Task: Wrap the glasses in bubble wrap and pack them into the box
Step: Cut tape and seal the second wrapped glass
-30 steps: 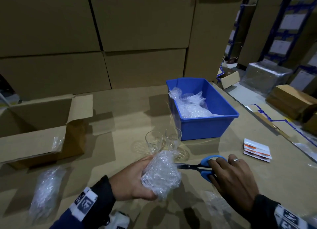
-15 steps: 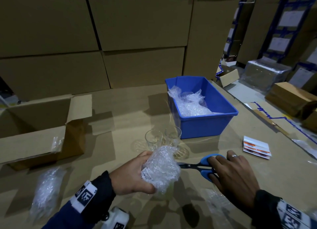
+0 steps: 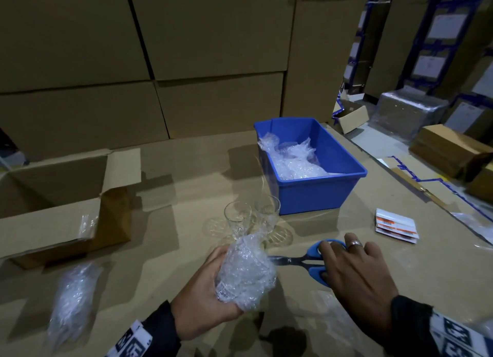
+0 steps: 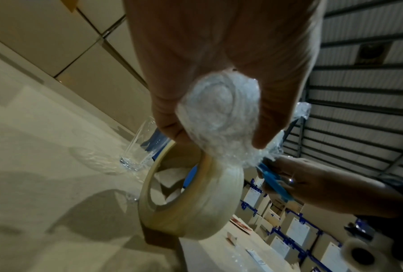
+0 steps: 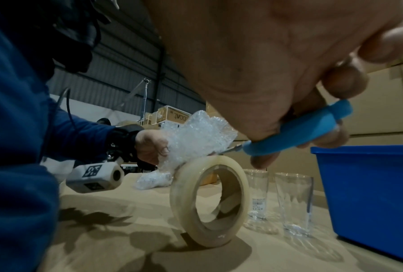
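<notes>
My left hand (image 3: 205,292) grips a glass wrapped in bubble wrap (image 3: 245,271) just above the table. A roll of clear tape (image 5: 210,200) sits on edge right under the wrapped glass (image 5: 196,139), joined to it by a strip of tape (image 4: 210,165); the head view hides the roll. My right hand (image 3: 357,274) curls round the blue handles of scissors (image 3: 317,260), whose blades point at the wrap. Two bare glasses (image 3: 237,217) (image 3: 266,212) stand upright behind. An open cardboard box (image 3: 53,223) lies at the left.
A blue bin (image 3: 314,196) holding loose bubble wrap stands behind the glasses. Another bubble-wrapped bundle (image 3: 72,303) lies at the near left. A small stack of labels (image 3: 396,224) lies right of my right hand. Stacked cartons wall off the far side.
My left hand has tipped the wrapped glass a little more upright. My right hand has stayed on the scissors, blades by the wrap.
</notes>
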Demonstrator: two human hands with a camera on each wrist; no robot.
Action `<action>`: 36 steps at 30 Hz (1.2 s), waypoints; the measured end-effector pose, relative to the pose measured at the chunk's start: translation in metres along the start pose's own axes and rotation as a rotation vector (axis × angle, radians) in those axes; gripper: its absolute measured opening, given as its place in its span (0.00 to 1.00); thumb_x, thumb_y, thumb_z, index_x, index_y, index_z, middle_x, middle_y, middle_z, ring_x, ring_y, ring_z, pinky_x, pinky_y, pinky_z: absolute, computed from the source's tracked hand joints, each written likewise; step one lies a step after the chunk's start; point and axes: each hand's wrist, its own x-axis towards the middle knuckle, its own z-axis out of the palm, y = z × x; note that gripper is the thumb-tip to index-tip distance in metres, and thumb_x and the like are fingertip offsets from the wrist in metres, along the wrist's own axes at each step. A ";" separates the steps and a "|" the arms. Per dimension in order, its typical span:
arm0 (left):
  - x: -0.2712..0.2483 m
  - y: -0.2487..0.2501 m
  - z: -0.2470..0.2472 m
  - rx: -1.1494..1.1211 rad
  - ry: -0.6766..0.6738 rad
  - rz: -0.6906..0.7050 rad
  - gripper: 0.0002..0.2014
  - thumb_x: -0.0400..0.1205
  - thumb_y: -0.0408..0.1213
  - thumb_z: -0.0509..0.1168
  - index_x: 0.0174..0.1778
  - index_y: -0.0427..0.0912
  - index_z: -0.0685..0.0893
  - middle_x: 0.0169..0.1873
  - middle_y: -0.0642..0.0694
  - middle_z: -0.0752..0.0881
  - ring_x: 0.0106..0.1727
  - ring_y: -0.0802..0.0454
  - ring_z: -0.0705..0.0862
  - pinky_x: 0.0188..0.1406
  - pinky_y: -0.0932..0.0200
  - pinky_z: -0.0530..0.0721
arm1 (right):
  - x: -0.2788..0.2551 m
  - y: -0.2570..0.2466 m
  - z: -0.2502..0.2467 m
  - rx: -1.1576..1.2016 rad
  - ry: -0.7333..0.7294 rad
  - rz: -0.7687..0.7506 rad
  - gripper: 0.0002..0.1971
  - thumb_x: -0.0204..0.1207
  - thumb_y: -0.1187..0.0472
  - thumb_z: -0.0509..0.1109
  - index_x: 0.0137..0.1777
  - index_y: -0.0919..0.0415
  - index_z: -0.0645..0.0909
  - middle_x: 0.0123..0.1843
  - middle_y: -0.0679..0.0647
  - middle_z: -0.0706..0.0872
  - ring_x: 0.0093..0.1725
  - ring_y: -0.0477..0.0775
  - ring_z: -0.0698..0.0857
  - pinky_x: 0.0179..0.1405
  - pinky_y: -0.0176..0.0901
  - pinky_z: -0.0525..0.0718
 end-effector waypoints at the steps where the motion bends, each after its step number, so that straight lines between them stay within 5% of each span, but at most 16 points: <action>1: -0.001 -0.001 0.002 0.006 0.007 0.014 0.39 0.69 0.35 0.82 0.75 0.54 0.74 0.70 0.54 0.75 0.74 0.54 0.77 0.74 0.55 0.76 | 0.000 0.000 -0.002 0.003 0.015 -0.001 0.20 0.50 0.54 0.87 0.38 0.57 0.82 0.29 0.53 0.83 0.32 0.61 0.80 0.30 0.47 0.61; 5: -0.005 0.001 0.007 0.014 0.063 0.039 0.38 0.68 0.35 0.82 0.73 0.55 0.75 0.69 0.57 0.76 0.72 0.56 0.78 0.73 0.51 0.77 | 0.002 -0.002 -0.008 -0.013 0.010 -0.021 0.23 0.44 0.54 0.88 0.36 0.59 0.82 0.27 0.56 0.83 0.30 0.63 0.81 0.24 0.48 0.67; 9: -0.010 -0.005 0.010 0.022 0.091 0.013 0.41 0.66 0.46 0.84 0.75 0.58 0.74 0.75 0.57 0.72 0.76 0.56 0.74 0.74 0.50 0.76 | 0.005 -0.002 -0.010 -0.019 -0.050 -0.023 0.24 0.43 0.53 0.89 0.36 0.60 0.83 0.28 0.58 0.84 0.32 0.65 0.82 0.24 0.49 0.71; 13: -0.021 -0.002 0.012 -0.204 -0.136 -0.053 0.41 0.70 0.27 0.80 0.77 0.52 0.72 0.69 0.46 0.83 0.70 0.47 0.82 0.67 0.52 0.81 | 0.002 0.002 -0.007 -0.061 -0.060 -0.048 0.21 0.47 0.57 0.87 0.36 0.60 0.82 0.29 0.57 0.83 0.34 0.65 0.79 0.27 0.49 0.65; 17: -0.027 -0.012 0.018 -0.108 -0.250 -0.023 0.44 0.67 0.38 0.81 0.76 0.71 0.70 0.80 0.71 0.63 0.81 0.68 0.63 0.79 0.68 0.63 | 0.006 0.006 -0.013 -0.028 -0.080 -0.182 0.20 0.43 0.53 0.87 0.22 0.56 0.77 0.20 0.53 0.78 0.26 0.59 0.77 0.24 0.44 0.67; 20: -0.024 -0.020 0.023 -0.134 -0.273 -0.078 0.44 0.64 0.35 0.80 0.78 0.56 0.72 0.83 0.54 0.56 0.81 0.66 0.63 0.76 0.69 0.65 | 0.011 0.009 -0.009 0.004 -0.151 -0.238 0.20 0.38 0.53 0.87 0.18 0.57 0.76 0.17 0.51 0.76 0.20 0.54 0.76 0.19 0.38 0.68; 22: -0.022 -0.024 0.023 -0.187 -0.290 -0.122 0.43 0.63 0.28 0.81 0.74 0.48 0.73 0.79 0.51 0.61 0.76 0.67 0.70 0.71 0.70 0.70 | 0.013 0.012 -0.008 0.066 -0.225 -0.192 0.18 0.39 0.54 0.87 0.25 0.54 0.82 0.23 0.50 0.83 0.23 0.53 0.82 0.16 0.37 0.68; 26: -0.017 -0.028 0.024 -0.130 -0.258 -0.089 0.42 0.63 0.24 0.83 0.73 0.48 0.78 0.79 0.53 0.64 0.79 0.62 0.69 0.75 0.66 0.69 | 0.012 0.024 -0.003 0.226 -0.388 -0.097 0.10 0.70 0.48 0.68 0.51 0.45 0.80 0.46 0.45 0.87 0.47 0.53 0.86 0.35 0.39 0.67; 28: -0.016 -0.028 0.028 -0.120 -0.191 -0.059 0.39 0.62 0.29 0.84 0.70 0.53 0.82 0.76 0.55 0.67 0.79 0.57 0.70 0.78 0.59 0.69 | 0.009 0.023 -0.002 0.275 -0.350 -0.059 0.10 0.71 0.42 0.66 0.47 0.44 0.80 0.39 0.45 0.85 0.40 0.51 0.85 0.30 0.40 0.68; 31: -0.014 -0.026 0.033 -0.112 -0.120 -0.041 0.38 0.61 0.37 0.85 0.68 0.58 0.83 0.72 0.49 0.71 0.75 0.53 0.75 0.78 0.50 0.72 | 0.002 0.018 0.010 0.208 -0.091 -0.091 0.11 0.66 0.44 0.68 0.42 0.48 0.85 0.31 0.46 0.86 0.26 0.53 0.84 0.20 0.37 0.70; 34: -0.013 -0.029 0.037 -0.126 -0.051 -0.081 0.38 0.58 0.41 0.87 0.66 0.53 0.85 0.69 0.46 0.74 0.72 0.51 0.79 0.76 0.45 0.75 | -0.004 0.014 0.021 0.089 0.184 -0.166 0.14 0.74 0.49 0.61 0.41 0.58 0.82 0.29 0.55 0.83 0.23 0.62 0.81 0.21 0.44 0.74; 36: -0.011 -0.030 0.042 -0.110 -0.031 -0.126 0.39 0.57 0.43 0.87 0.65 0.50 0.84 0.69 0.45 0.75 0.70 0.52 0.80 0.74 0.44 0.77 | -0.006 0.013 0.020 0.002 0.236 -0.165 0.18 0.78 0.49 0.59 0.39 0.62 0.82 0.30 0.58 0.81 0.23 0.62 0.78 0.24 0.46 0.71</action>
